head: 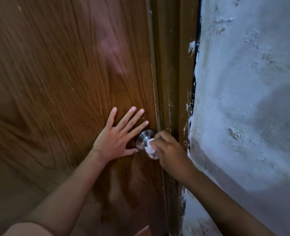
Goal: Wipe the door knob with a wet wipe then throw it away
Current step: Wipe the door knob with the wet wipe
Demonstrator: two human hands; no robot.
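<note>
A round silver door knob sticks out of a brown wood-grain door, near its right edge. My right hand is closed on a white wet wipe and presses it against the front of the knob. Most of the wipe is hidden under my fingers. My left hand lies flat on the door just left of the knob, fingers spread, holding nothing.
A brown door frame runs down to the right of the knob. Beyond it is a rough pale blue-white plastered wall with paint smears along the frame's edge.
</note>
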